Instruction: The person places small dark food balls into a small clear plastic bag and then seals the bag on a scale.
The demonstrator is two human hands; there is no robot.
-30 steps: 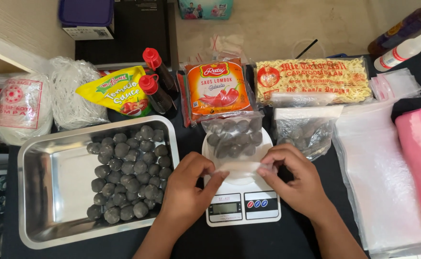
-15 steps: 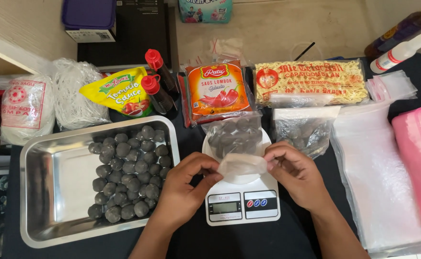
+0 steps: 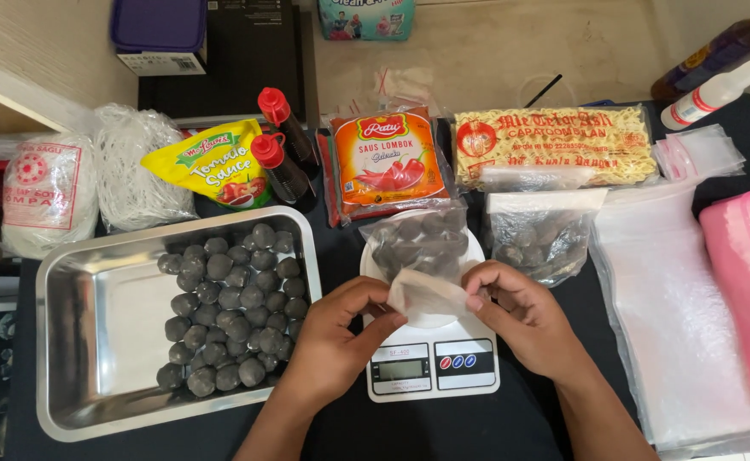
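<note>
Since a second ago both my hands have drawn closer, bunching the bag mouth that earlier lay stretched flat between them. My left hand (image 3: 334, 335) and right hand (image 3: 520, 322) are each closed in a pinch on the open end of the clear bag of dark balls (image 3: 419, 243), thumbs against fingertips, with the loose plastic gathered between them. The bag rests on the white kitchen scale (image 3: 430, 363), just right of the steel tray (image 3: 76, 341) of loose balls. Its long axis runs away from me, filled end toward the orange sauce packet (image 3: 389, 160), mouth toward me. I judge the risk is tugging the mouth sideways: the round contents could roll, tip the bag off the platform against the second filled bag (image 3: 539, 230), or spill out.
</note>
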